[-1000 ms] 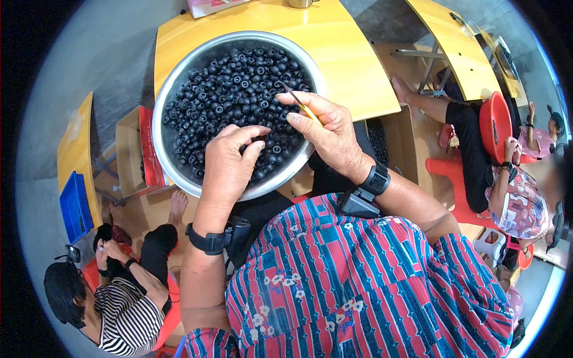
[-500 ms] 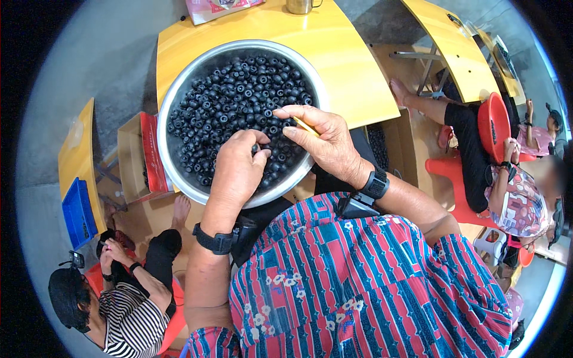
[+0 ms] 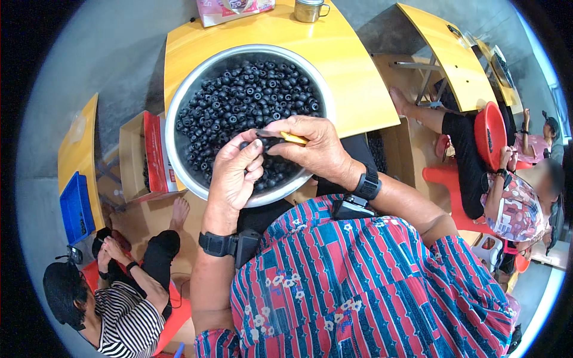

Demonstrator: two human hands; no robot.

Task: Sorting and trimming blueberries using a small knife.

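Note:
A wide metal bowl (image 3: 249,50) in front of me is filled with small black round parts (image 3: 245,95), most showing a hole in the middle. Over its near side, my left hand (image 3: 239,170) pinches one black part (image 3: 244,145) between thumb and fingers. My right hand (image 3: 316,143) is closed on a small tool with a yellow handle (image 3: 293,138) and a short dark blade. The blade's tip meets the fingertips of my left hand, beside the pinched part. Fingers hide most of that part.
Under the bowl is a yellow table (image 3: 358,89), with a metal mug (image 3: 310,11) and a pink-and-white package (image 3: 236,11) at its far edge. Cardboard boxes (image 3: 132,155) flank it. One person (image 3: 128,310) sits at the left near a blue tray (image 3: 76,206); others sit right by a red basin (image 3: 490,134).
My right hand has turned the tool's blade in to my left hand's fingertips. My left hand has rolled over, its curled fingers showing. The view has shifted slightly.

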